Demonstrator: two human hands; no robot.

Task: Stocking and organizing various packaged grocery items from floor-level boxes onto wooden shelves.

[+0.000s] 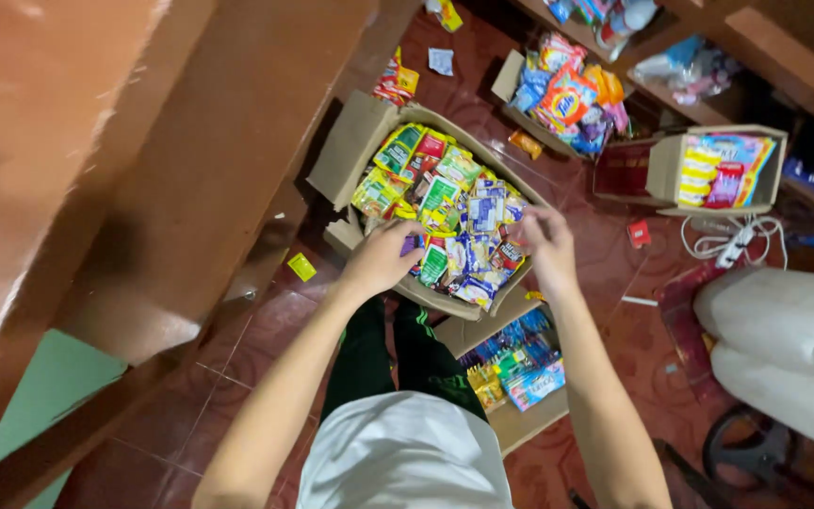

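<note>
Both hands reach into a cardboard box (355, 141) of snack packets (445, 217) on the floor: left hand (381, 256) curled over packets (grip unclear), right hand (546, 238) pinching a packet at the box's edge.

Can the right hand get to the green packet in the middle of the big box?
Probably yes. The right hand hangs over the open cardboard box, and the green packet lies on top of the pile, uncovered, close to that hand. The flaps are folded out, and nothing lies between them.
</note>
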